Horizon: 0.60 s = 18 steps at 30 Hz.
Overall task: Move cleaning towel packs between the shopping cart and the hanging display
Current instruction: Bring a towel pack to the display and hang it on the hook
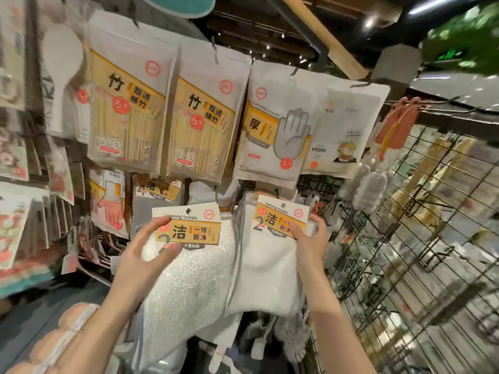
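We hold one towel pack pinched in our left hand and another pack gripped in our right hand at the display, neither visibly hooked yet.

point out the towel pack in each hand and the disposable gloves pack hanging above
left towel pack (189,233), head view, on its orange label
right towel pack (278,218), head view, on its card header
disposable gloves pack (272,130), head view, on the front by the grey hand print

Bamboo stick packs hang beside disposable glove pack (upper row); wire grid right.
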{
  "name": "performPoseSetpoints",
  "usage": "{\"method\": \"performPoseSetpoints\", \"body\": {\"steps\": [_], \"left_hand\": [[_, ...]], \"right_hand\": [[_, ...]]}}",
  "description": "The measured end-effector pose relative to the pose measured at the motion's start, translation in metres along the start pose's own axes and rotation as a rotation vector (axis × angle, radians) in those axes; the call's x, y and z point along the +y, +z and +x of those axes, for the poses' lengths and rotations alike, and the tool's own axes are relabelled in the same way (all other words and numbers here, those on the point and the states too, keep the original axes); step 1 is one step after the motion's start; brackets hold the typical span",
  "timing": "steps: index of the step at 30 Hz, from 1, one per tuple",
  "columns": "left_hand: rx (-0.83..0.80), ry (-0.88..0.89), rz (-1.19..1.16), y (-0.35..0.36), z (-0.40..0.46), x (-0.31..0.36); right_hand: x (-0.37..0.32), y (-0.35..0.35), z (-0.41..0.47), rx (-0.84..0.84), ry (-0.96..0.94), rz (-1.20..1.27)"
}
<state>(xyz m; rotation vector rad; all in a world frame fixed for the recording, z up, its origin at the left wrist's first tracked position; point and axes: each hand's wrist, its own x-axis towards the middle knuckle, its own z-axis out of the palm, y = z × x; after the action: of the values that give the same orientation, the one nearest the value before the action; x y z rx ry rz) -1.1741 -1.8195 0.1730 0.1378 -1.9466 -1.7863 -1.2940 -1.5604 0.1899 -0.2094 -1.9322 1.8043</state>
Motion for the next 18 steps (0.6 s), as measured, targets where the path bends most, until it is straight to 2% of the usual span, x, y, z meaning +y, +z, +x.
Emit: {"method": "performPoseSetpoints", "body": {"steps": [11, 18], "left_hand": [[-0.056, -0.017, 0.011, 0.007, 0.015, 0.001], [-0.051, -0.006, 0.015, 0.01, 0.019, 0.006]], "right_hand": [[0.022, 0.019, 0.03, 0.049, 0.02, 0.021], [0.029, 0.03, 0.048, 0.013, -0.025, -0.047]]}}
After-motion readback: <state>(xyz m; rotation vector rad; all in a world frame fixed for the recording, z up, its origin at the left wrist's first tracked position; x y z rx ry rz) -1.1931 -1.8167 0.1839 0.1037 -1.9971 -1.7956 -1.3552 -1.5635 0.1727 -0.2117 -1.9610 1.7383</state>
